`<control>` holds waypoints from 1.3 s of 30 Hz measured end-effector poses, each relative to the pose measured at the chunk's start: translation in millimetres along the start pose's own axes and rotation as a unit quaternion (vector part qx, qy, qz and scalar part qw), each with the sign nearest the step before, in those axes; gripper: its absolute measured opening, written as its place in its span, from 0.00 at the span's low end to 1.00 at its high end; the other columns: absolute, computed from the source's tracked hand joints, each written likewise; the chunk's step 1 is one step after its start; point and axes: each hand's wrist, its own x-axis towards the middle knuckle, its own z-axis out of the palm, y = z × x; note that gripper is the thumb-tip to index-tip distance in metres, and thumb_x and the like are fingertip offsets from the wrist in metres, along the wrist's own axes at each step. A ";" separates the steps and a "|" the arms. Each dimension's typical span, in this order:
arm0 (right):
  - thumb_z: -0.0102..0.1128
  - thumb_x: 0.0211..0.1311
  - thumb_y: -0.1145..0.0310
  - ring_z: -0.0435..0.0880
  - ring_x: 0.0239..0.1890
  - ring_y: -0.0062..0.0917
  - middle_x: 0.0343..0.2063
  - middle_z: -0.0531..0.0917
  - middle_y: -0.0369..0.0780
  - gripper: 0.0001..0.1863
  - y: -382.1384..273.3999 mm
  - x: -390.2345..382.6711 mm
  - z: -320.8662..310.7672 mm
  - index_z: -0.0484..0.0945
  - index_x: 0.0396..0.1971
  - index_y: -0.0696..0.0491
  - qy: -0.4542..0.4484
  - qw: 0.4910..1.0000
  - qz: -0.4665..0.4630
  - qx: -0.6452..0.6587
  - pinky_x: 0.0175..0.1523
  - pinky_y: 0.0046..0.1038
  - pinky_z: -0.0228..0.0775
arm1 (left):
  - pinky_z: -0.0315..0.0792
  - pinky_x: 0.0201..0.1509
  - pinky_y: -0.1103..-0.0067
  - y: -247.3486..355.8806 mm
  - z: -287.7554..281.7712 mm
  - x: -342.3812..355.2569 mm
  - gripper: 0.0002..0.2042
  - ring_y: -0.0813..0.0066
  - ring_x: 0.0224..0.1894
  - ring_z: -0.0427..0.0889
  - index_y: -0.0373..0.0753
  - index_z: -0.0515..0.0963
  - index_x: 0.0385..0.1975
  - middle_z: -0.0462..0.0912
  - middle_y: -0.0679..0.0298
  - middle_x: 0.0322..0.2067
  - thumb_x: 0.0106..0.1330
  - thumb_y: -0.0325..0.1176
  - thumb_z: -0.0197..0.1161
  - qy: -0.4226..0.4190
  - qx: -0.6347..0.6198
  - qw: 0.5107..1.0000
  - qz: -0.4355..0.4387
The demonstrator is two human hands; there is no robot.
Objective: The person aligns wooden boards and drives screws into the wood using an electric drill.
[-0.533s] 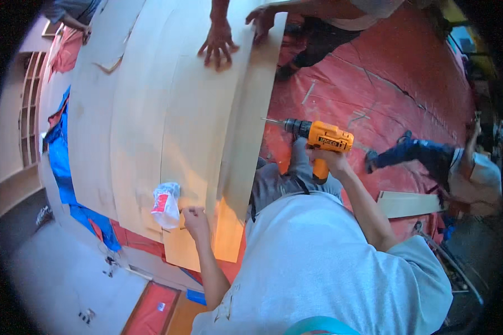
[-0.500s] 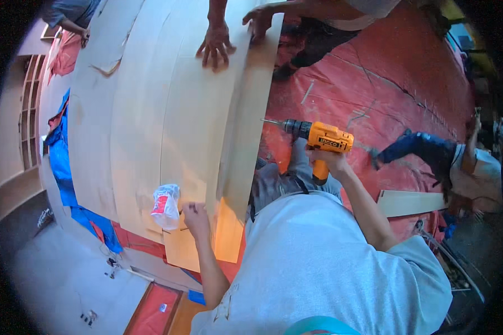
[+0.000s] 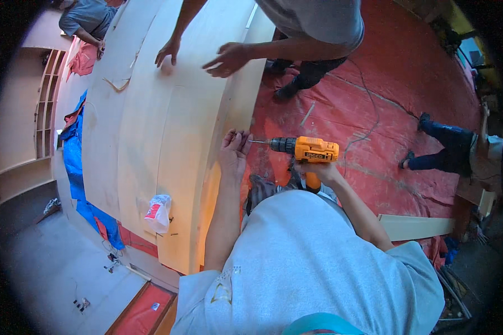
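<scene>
On the left, a blue sheet (image 3: 74,167) runs along the pale boards (image 3: 140,128), a white and red bag (image 3: 159,213) sits on their near end, and another person's hands (image 3: 229,59) are up over the far part. Next is the left hand (image 3: 235,152), by the boards' right edge, with its fingers bent close together at the tip of a thin bit (image 3: 260,142), but I can't tell if they pinch something small. The bit sticks out of the orange drill (image 3: 316,149), which points left, with the right hand (image 3: 322,171) wrapped around its handle, and a red sheet (image 3: 385,128) covers the floor past it.
</scene>
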 end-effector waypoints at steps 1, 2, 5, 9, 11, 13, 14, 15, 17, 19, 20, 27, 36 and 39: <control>0.74 0.62 0.73 0.84 0.30 0.23 0.34 0.86 0.37 0.13 -1.5 -0.3 -6.8 0.83 0.45 0.54 -0.003 1.000 0.000 0.002 0.37 0.29 0.79 | 0.86 0.60 0.62 -5.6 4.2 1.6 0.09 0.58 0.50 0.88 0.34 0.75 0.50 0.85 0.54 0.45 0.73 0.20 0.61 -0.003 -0.018 1.000 0.002; 0.75 0.62 0.73 0.84 0.30 0.23 0.34 0.86 0.36 0.13 -2.3 -0.3 -13.3 0.83 0.44 0.54 0.005 1.000 0.009 0.013 0.36 0.29 0.79 | 0.85 0.60 0.61 -10.7 7.2 1.9 0.08 0.59 0.50 0.88 0.35 0.75 0.48 0.86 0.54 0.44 0.73 0.20 0.60 -0.006 -0.037 0.999 0.004; 0.76 0.61 0.72 0.84 0.30 0.22 0.34 0.87 0.36 0.13 8.1 5.2 -32.2 0.84 0.44 0.53 -0.002 1.000 0.023 0.021 0.36 0.28 0.79 | 0.85 0.61 0.63 -21.3 3.9 -1.3 0.07 0.59 0.51 0.88 0.36 0.75 0.47 0.86 0.55 0.44 0.74 0.20 0.60 -0.011 -0.012 1.000 0.006; 0.79 0.59 0.70 0.84 0.31 0.20 0.33 0.87 0.34 0.14 22.8 13.5 -48.2 0.85 0.43 0.52 -0.006 1.000 0.007 0.005 0.37 0.28 0.79 | 0.85 0.61 0.64 -32.3 6.7 -18.2 0.06 0.60 0.53 0.87 0.36 0.76 0.46 0.85 0.56 0.44 0.74 0.20 0.60 0.031 -0.016 0.999 0.005; 0.79 0.59 0.70 0.85 0.32 0.20 0.34 0.87 0.33 0.14 21.6 12.9 -56.6 0.85 0.43 0.52 -0.006 1.000 0.011 -0.004 0.38 0.28 0.79 | 0.85 0.61 0.65 -39.2 15.2 -25.5 0.06 0.61 0.53 0.87 0.37 0.76 0.46 0.85 0.57 0.44 0.74 0.21 0.61 0.033 -0.005 0.999 0.021; 0.79 0.58 0.70 0.85 0.33 0.19 0.34 0.88 0.33 0.14 19.1 12.8 -52.5 0.85 0.43 0.52 -0.014 1.000 0.017 -0.015 0.38 0.27 0.79 | 0.85 0.61 0.65 -40.4 7.9 -25.7 0.06 0.62 0.53 0.87 0.37 0.76 0.46 0.85 0.57 0.44 0.73 0.21 0.61 0.037 -0.013 0.999 0.021; 0.79 0.58 0.70 0.85 0.33 0.19 0.35 0.88 0.33 0.14 15.9 11.6 -51.8 0.85 0.43 0.52 -0.008 0.999 0.026 -0.039 0.39 0.27 0.79 | 0.85 0.61 0.66 -40.4 3.9 -25.6 0.06 0.62 0.52 0.87 0.38 0.76 0.46 0.85 0.57 0.44 0.73 0.21 0.61 0.039 -0.019 0.999 0.013; 0.79 0.58 0.71 0.85 0.34 0.19 0.35 0.88 0.33 0.14 12.0 8.6 -49.6 0.85 0.43 0.52 0.002 0.997 0.036 -0.062 0.40 0.27 0.79 | 0.85 0.61 0.66 -41.5 3.8 -27.7 0.06 0.62 0.52 0.87 0.38 0.76 0.46 0.85 0.57 0.44 0.73 0.21 0.61 0.041 -0.022 0.999 0.017; 0.79 0.58 0.71 0.85 0.35 0.20 0.36 0.88 0.33 0.15 6.8 5.8 -41.9 0.85 0.44 0.52 -0.020 0.998 0.025 -0.052 0.42 0.28 0.80 | 0.85 0.60 0.67 -41.3 3.0 -31.6 0.07 0.62 0.51 0.87 0.38 0.76 0.45 0.85 0.58 0.44 0.73 0.21 0.62 0.041 -0.037 0.998 0.014; 0.75 0.59 0.77 0.83 0.33 0.21 0.35 0.86 0.34 0.16 4.3 5.5 -34.9 0.83 0.47 0.53 -0.001 0.997 0.038 -0.063 0.39 0.28 0.79 | 0.85 0.59 0.67 -38.7 -1.0 -35.7 0.07 0.63 0.50 0.88 0.38 0.76 0.45 0.86 0.58 0.43 0.73 0.21 0.62 0.040 -0.043 0.998 0.022; 0.75 0.59 0.77 0.83 0.33 0.21 0.35 0.86 0.34 0.16 4.0 6.7 -31.7 0.83 0.47 0.53 -0.004 0.997 0.038 -0.069 0.39 0.28 0.79 | 0.86 0.58 0.67 -37.1 -3.2 -37.9 0.07 0.63 0.49 0.88 0.38 0.76 0.45 0.86 0.58 0.43 0.73 0.21 0.63 0.038 -0.043 0.998 0.025; 0.76 0.58 0.77 0.85 0.33 0.22 0.38 0.88 0.35 0.17 -13.0 -2.0 -7.5 0.83 0.47 0.52 -0.028 0.996 0.051 -0.060 0.39 0.28 0.80 | 0.86 0.56 0.68 -22.5 -11.9 -56.5 0.06 0.63 0.48 0.88 0.39 0.76 0.44 0.86 0.58 0.42 0.72 0.23 0.64 0.073 -0.084 0.993 0.037; 0.78 0.58 0.73 0.85 0.32 0.20 0.38 0.89 0.35 0.17 -31.4 -20.3 49.1 0.85 0.47 0.51 -0.023 0.988 0.090 -0.125 0.37 0.27 0.80 | 0.88 0.52 0.71 -2.5 -48.4 -84.9 0.06 0.63 0.45 0.89 0.39 0.76 0.43 0.87 0.56 0.41 0.71 0.22 0.65 0.061 -0.119 0.991 0.018; 0.77 0.57 0.79 0.87 0.40 0.22 0.40 0.89 0.35 0.18 -20.2 -25.4 61.1 0.85 0.48 0.53 -0.015 0.985 0.098 -0.142 0.46 0.30 0.83 | 0.88 0.51 0.71 3.5 -65.9 -95.5 0.06 0.64 0.45 0.89 0.39 0.76 0.43 0.87 0.57 0.40 0.71 0.22 0.65 0.054 -0.124 0.990 0.033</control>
